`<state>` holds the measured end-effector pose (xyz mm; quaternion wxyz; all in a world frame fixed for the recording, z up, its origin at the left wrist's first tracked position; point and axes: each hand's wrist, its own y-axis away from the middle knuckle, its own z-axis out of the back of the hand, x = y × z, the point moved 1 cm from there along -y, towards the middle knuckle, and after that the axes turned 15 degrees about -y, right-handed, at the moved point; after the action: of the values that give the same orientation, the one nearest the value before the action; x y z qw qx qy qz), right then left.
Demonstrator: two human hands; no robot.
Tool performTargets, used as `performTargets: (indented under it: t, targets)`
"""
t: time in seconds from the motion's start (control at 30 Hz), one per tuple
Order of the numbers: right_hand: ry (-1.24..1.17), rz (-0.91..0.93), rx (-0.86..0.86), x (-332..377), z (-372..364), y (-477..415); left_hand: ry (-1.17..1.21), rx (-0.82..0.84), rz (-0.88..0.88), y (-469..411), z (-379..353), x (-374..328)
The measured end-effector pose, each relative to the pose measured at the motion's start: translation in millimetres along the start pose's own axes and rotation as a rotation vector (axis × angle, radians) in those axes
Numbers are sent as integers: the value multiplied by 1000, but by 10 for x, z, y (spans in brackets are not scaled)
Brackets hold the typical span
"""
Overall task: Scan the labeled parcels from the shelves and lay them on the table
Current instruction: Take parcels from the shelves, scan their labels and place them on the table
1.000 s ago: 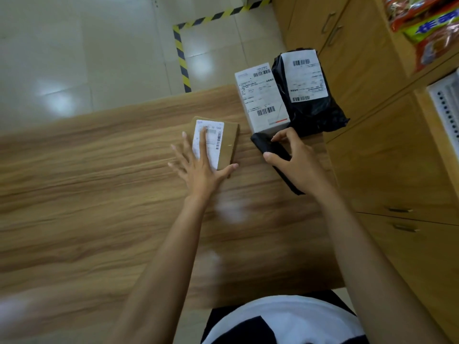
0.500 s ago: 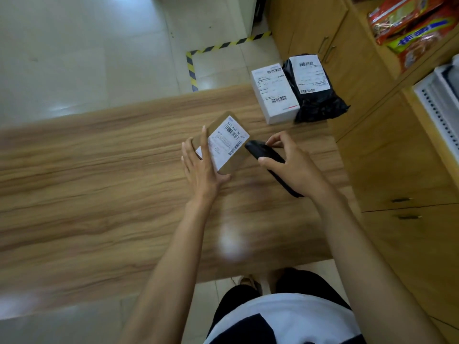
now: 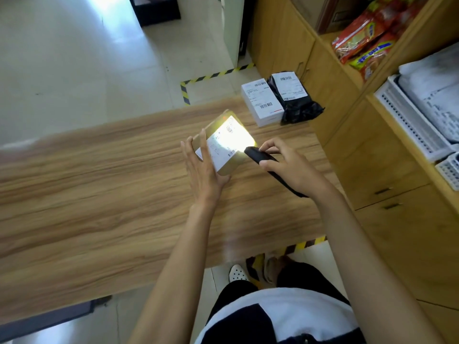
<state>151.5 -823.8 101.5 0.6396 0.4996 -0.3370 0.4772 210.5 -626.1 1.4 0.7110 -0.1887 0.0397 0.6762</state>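
A small brown cardboard parcel (image 3: 227,167) with a white label lies on the wooden table (image 3: 99,189), turned at an angle. My left hand (image 3: 202,170) rests on its near left side with straight fingers. My right hand (image 3: 288,162) grips a black handheld scanner (image 3: 260,157) whose head points at the label. A bright patch of light covers most of the label. At the table's far right corner sit a white labeled box (image 3: 260,101) and a black labeled poly bag (image 3: 293,98), side by side.
Wooden cabinets (image 3: 387,157) with drawers stand close along the table's right end. Shelves above hold red snack packs (image 3: 365,38) and white perforated trays (image 3: 417,115) with parcels. Yellow-black floor tape (image 3: 198,79) runs beyond the table.
The brown parcel has been turned at an angle under my left hand. The scanner moved up to its label and now throws a bright light on it. The view shifted back.
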Motion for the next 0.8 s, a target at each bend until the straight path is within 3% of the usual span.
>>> performTargets:
  t: [0.23, 0.4, 0.57, 0.8]
  targets:
    - [-22, -27, 7, -36, 133, 20, -34, -8, 20, 8, 41, -111]
    - [-19, -20, -20, -67, 300, -62, -1, 73, 92, 41, 55, -224]
    - [18, 27, -8, -125, 524, -179, 130, 80, 281, 194, 110, -372]
    - [37, 90, 96, -107, 554, -354, 122, 24, 515, 527, 348, -396]
